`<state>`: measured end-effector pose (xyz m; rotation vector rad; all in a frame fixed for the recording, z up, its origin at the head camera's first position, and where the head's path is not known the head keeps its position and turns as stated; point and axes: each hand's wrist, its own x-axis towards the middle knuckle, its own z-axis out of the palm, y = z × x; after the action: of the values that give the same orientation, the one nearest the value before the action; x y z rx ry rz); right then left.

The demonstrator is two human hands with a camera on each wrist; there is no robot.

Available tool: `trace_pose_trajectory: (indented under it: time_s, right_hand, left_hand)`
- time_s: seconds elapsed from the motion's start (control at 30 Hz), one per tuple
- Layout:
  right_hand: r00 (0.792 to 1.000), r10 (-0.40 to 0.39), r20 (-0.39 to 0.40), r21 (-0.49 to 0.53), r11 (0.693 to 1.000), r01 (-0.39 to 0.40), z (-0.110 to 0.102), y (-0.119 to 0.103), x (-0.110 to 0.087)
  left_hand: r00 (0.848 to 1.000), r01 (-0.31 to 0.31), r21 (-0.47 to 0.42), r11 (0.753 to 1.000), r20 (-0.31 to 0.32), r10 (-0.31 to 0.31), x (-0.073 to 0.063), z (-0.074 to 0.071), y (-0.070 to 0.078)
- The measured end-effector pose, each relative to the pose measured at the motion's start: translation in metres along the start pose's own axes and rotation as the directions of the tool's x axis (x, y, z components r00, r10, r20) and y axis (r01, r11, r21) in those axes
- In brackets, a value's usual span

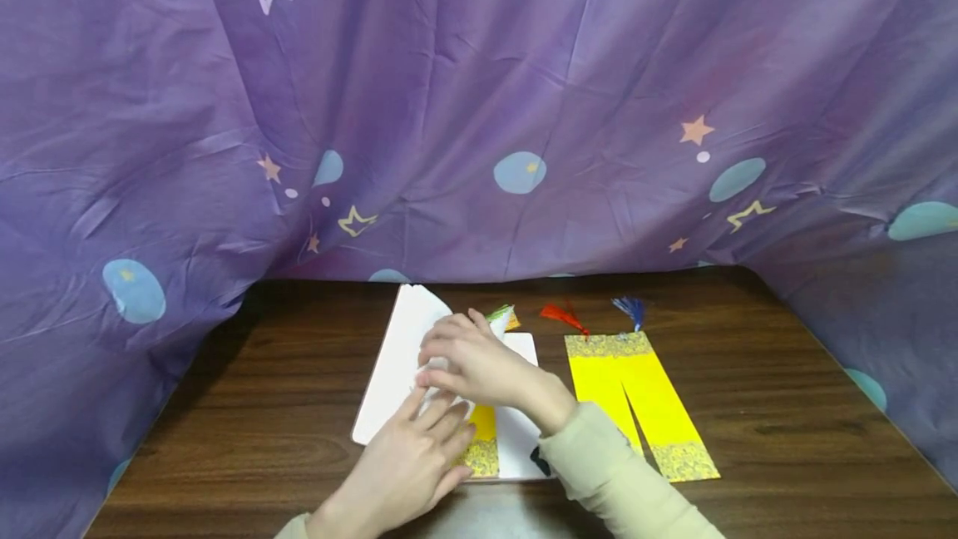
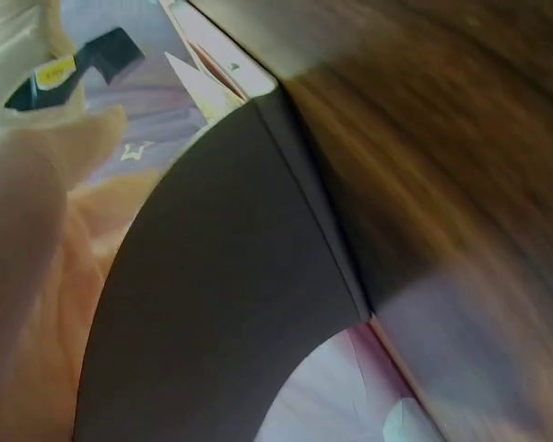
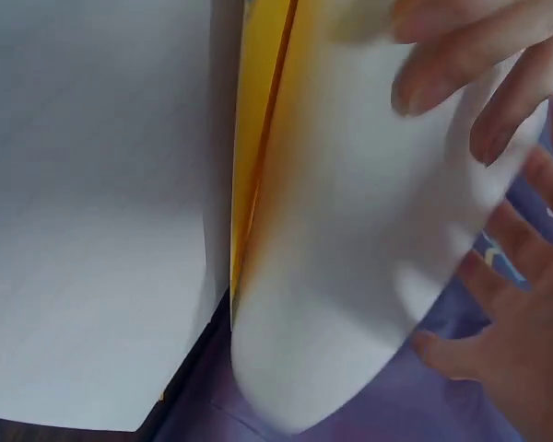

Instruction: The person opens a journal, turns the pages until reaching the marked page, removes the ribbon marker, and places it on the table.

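A notebook [image 1: 394,373] with white pages lies spread on the table. My right hand [image 1: 479,360] reaches across it, its fingers bent loosely over a curling page [image 3: 350,230]; in the right wrist view fingertips touch this page. My left hand [image 1: 412,460] is at the near side, fingers spread forward towards the page and close to the right hand. A yellow bookmark [image 1: 485,431] with a speckled gold end shows beneath the hands, partly covered by the page. At the notebook's top a small green-and-orange piece [image 1: 509,317] sticks out.
To the right lie two yellow bookmarks [image 1: 636,389] with speckled ends, side by side, one with a red tassel [image 1: 565,318], one with a blue tassel [image 1: 631,309]. A purple curtain [image 1: 479,106] hangs behind the dark wooden table [image 1: 247,422]. A black strap [image 2: 74,74] is near the right sleeve.
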<state>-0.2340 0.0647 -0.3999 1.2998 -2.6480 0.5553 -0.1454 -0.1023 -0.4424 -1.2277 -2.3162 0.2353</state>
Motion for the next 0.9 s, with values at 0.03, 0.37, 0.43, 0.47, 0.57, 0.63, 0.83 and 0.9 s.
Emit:
trace_pose_trajectory:
  time_s: [0.03,0.37,0.43,0.47,0.57,0.63,0.83,0.9]
  right_hand:
    - [0.999,-0.007,-0.038,0.008,1.000,0.007,-0.001,0.000,-0.002]
    - [0.963,0.129,-0.235,0.182,0.980,-0.086,-0.011,0.004,-0.033]
    - [0.956,0.173,-0.237,0.216,0.969,-0.121,-0.010,0.004,-0.040]
    - [0.951,0.195,-0.240,0.233,0.963,-0.139,-0.009,0.004,-0.044]
    - [0.936,0.257,-0.243,0.277,0.943,-0.187,-0.005,0.003,-0.053]
    - [0.925,0.296,-0.237,0.295,0.929,-0.222,-0.001,0.002,-0.058]
    - [0.880,0.421,-0.221,0.357,0.874,-0.329,0.010,0.000,-0.065]
    - [0.861,0.461,-0.215,0.396,0.847,-0.355,0.012,0.000,-0.066]
  left_hand:
    - [0.999,0.024,0.007,1.000,0.023,-0.025,-0.001,0.000,0.000]
    - [0.978,0.173,0.020,0.985,0.115,-0.174,-0.005,-0.002,-0.004]
    - [0.972,0.197,0.014,0.980,0.124,-0.197,-0.005,-0.002,-0.006]
    - [0.969,0.208,0.010,0.978,0.132,-0.208,-0.005,-0.002,-0.006]
    - [0.958,0.243,0.001,0.970,0.156,-0.241,-0.006,-0.003,-0.009]
    - [0.952,0.262,-0.007,0.965,0.166,-0.258,-0.006,-0.004,-0.010]
    - [0.940,0.296,-0.031,0.955,0.186,-0.285,-0.007,-0.005,-0.013]
    - [0.935,0.308,-0.030,0.951,0.197,-0.296,-0.008,-0.006,-0.014]
